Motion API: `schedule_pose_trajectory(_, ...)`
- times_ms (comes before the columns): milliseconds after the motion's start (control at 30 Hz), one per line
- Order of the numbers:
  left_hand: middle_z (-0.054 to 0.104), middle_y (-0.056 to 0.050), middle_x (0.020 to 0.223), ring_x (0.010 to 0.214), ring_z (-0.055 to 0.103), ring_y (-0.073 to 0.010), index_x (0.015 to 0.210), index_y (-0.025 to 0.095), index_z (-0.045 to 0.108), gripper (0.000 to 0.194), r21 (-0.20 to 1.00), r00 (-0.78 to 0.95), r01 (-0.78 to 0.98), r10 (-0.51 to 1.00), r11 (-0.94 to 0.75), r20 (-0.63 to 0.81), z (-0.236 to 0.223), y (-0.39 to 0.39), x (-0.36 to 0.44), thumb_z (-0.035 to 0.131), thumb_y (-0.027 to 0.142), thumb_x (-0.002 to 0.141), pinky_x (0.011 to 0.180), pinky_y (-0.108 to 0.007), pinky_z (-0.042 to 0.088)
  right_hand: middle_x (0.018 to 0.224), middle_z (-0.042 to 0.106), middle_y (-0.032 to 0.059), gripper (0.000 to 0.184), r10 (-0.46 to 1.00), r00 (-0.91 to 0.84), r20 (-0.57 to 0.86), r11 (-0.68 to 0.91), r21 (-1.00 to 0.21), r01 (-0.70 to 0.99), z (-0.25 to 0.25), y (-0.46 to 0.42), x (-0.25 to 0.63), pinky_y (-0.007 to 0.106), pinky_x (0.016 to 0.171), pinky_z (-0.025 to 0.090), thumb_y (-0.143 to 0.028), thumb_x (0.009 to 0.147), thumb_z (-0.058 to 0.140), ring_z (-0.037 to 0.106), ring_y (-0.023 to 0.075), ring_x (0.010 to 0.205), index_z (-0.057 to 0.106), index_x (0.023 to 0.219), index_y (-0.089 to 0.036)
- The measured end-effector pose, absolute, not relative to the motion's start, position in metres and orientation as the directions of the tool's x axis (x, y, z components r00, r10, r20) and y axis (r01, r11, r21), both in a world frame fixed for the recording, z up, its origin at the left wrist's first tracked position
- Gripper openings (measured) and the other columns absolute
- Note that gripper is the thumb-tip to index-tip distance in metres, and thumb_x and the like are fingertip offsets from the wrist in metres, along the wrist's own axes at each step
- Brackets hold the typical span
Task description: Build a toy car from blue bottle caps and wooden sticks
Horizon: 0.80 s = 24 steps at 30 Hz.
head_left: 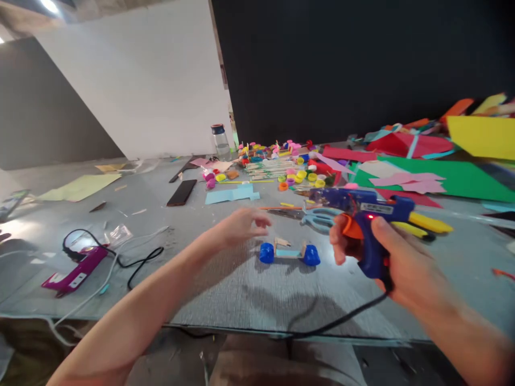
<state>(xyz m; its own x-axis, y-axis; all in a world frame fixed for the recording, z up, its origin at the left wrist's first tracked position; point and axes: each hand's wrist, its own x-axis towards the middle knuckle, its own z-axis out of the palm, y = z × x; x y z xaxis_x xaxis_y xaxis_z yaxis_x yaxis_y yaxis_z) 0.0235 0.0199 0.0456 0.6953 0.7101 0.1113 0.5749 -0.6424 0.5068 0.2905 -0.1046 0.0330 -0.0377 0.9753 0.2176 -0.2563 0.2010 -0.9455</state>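
Your right hand (402, 262) grips the glue gun (341, 198) while your empty left hand (239, 228) hovers, uncurled, near the model (289, 253) on the worktop (225, 300); if the draped cord (341, 319) snags, the nozzle (304, 193) could strike the model.

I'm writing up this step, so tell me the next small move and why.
Probably bring the left hand in to steady the small piece with blue ends: it sits unheld on the table, the left hand is near it, apparently empty, and the right hand grips the glue gun, its red light on.
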Motion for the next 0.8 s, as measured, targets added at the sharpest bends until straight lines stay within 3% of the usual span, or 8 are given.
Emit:
schedule_pose_trajectory(167, 0.073, -0.001, 0.081, 0.080, 0.067, -0.0177, 0.076, 0.022, 0.073, 0.005, 0.536, 0.848, 0.494, 0.516, -0.684, -0.123, 0.027, 0.054, 0.062, 0.078, 0.024, 0.075, 0.069, -0.025, 0.047, 0.089, 0.068, 0.0052, 0.037, 0.977, -0.041, 0.208, 0.199, -0.966, -0.167, 0.028, -0.095, 0.300, 0.034, 0.065, 0.052, -0.048, 0.100, 0.044, 0.060, 0.0189, 0.068, 0.074, 0.103, -0.027)
schedule_pose_trajectory(400, 0.066, 0.001, 0.073, 0.077, 0.060, -0.0170, 0.062, 0.021, 0.066, 0.018, 0.564, 0.894, 0.430, 0.418, -0.705, -0.159, 0.026, 0.067, 0.076, 0.081, 0.022, 0.071, 0.068, -0.025, 0.041, 0.085, 0.068, 0.0046, 0.032, 0.983, 0.035, 0.180, 0.182, -0.980, -0.076, 0.027, -0.077, 0.304, 0.038, 0.062, 0.054, -0.051, 0.097, 0.050, 0.061, 0.0222, 0.064, 0.075, 0.099, -0.030)
schedule_pose_trajectory(567, 0.066, 0.001, 0.075, 0.069, 0.059, -0.0139, 0.080, 0.020, 0.069, 0.005, 0.635, 0.874, 0.438, 0.467, -0.637, -0.134, 0.024, 0.069, 0.076, 0.071, 0.024, 0.082, 0.062, -0.024, 0.043, 0.069, 0.066, 0.0033, 0.031, 0.987, 0.081, 0.136, 0.140, -0.989, -0.039, 0.026, -0.076, 0.309, 0.044, 0.064, 0.058, -0.050, 0.095, 0.051, 0.062, 0.0259, 0.060, 0.076, 0.091, -0.033)
schedule_pose_trajectory(667, 0.070, -0.002, 0.086, 0.076, 0.062, -0.0144, 0.097, 0.020, 0.071, 0.015, 0.682, 0.834, 0.445, 0.546, -0.580, -0.080, 0.027, 0.065, 0.073, 0.060, 0.027, 0.090, 0.068, -0.025, 0.047, 0.072, 0.069, 0.0035, 0.034, 0.987, 0.078, 0.143, 0.146, -0.989, -0.032, 0.027, -0.077, 0.314, 0.039, 0.059, 0.057, -0.050, 0.096, 0.049, 0.063, 0.0235, 0.058, 0.077, 0.089, -0.032)
schedule_pose_trajectory(800, 0.074, -0.004, 0.090, 0.082, 0.064, -0.0160, 0.089, 0.019, 0.073, 0.014, 0.829, 0.702, 0.347, 0.708, -0.439, 0.081, 0.030, 0.054, 0.067, 0.064, 0.029, 0.087, 0.078, -0.030, 0.050, 0.076, 0.071, 0.0051, 0.040, 0.987, 0.065, 0.148, 0.147, -0.989, 0.015, 0.018, -0.082, 0.322, 0.039, 0.058, 0.057, -0.051, 0.097, 0.041, 0.063, 0.0243, 0.059, 0.075, 0.090, -0.033)
